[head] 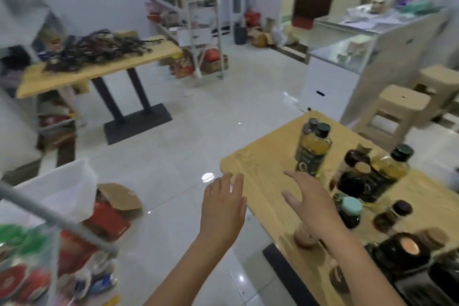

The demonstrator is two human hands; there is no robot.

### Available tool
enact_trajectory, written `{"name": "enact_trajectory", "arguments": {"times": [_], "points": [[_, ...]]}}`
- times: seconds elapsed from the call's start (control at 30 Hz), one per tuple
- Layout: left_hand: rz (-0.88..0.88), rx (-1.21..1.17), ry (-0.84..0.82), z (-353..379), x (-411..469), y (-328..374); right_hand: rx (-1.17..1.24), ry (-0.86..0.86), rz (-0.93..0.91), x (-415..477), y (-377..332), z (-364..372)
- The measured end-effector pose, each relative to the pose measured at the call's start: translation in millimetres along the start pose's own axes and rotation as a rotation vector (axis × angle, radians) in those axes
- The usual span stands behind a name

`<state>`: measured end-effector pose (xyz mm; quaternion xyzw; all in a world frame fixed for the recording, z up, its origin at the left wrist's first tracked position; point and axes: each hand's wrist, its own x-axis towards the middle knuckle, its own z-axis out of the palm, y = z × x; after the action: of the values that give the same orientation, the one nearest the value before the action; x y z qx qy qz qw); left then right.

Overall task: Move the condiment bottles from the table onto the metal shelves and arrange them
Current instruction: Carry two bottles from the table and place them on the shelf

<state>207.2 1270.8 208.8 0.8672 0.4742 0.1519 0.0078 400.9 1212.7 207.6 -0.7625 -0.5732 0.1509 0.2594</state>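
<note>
Both hands are held out empty, fingers spread. The left hand is seen over the floor, fingertips at the edge of the table. A yellow oil bottle is seen just beyond the fingers of the right hand.

1. The one head camera looks forward and down from above table height, wide-angle, bending lines at the edges.
2. The left hand and right hand reach in from the bottom edge, nearest the lens.
3. The wooden table fills the lower right, close by; the metal shelves stand far back, upper centre.
</note>
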Motion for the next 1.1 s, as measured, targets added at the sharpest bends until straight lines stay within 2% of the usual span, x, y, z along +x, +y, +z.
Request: {"name": "enact_trajectory", "arguments": {"times": [0.2, 0.37, 0.5, 0.6, 0.7, 0.9, 1.1], "points": [[0.181, -0.096, -0.072, 44.7, 88.7, -5.4, -0.002, 0.236, 0.235, 56.7, 17.3, -25.6], [0.267, -0.184, -0.222, 78.7, 175.1, -10.6, 0.007, 0.35, 0.469, 112.9, 36.1, -43.2], [0.32, -0.317, -0.285, 103.4, 246.0, 0.1, 0.106, 0.294, 0.611, 154.5, 58.1, -47.5], [0.32, -0.441, -0.421, 127.1, 292.1, 15.5, 0.227, 0.222, 0.717, 175.3, 73.4, -40.4], [0.277, -0.579, -0.56, 152.0, 325.4, 35.2, 0.232, 0.141, 0.784, 185.4, 85.1, -31.3], [0.386, -0.687, -0.737, 187.2, 361.4, 78.6, 0.256, 0.07, 0.854, 194.1, 103.2, -20.5], [0.331, -0.762, -0.792, 208.4, 369.1, 97.7, 0.289, 0.075, 0.914, 198.3, 116.0, -3.9]]}}
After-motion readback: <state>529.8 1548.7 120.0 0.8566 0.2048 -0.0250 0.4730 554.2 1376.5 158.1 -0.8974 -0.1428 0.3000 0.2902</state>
